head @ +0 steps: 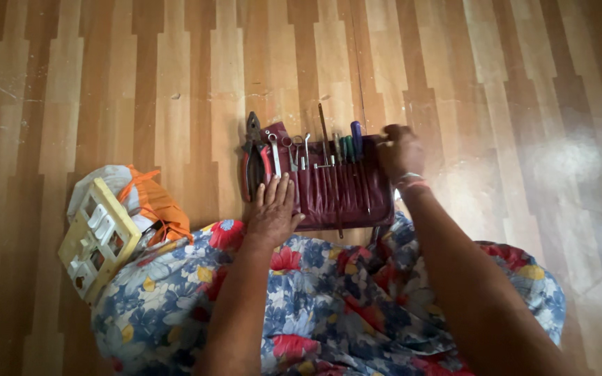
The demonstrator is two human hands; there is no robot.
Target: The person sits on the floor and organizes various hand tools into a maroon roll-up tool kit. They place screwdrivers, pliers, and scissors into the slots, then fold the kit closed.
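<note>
Left hand [273, 209] flat, fingers spread on maroon tool roll [343, 198], right hand [398, 150] – closed on its upper corner

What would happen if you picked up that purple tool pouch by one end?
The pouch looks like soft stitched fabric, so it would probably sag and fold. It holds pliers, a wrench and screwdrivers, so it is likely heavy for its size. The tools poke out of open slots and might slide out if tipped.
</note>
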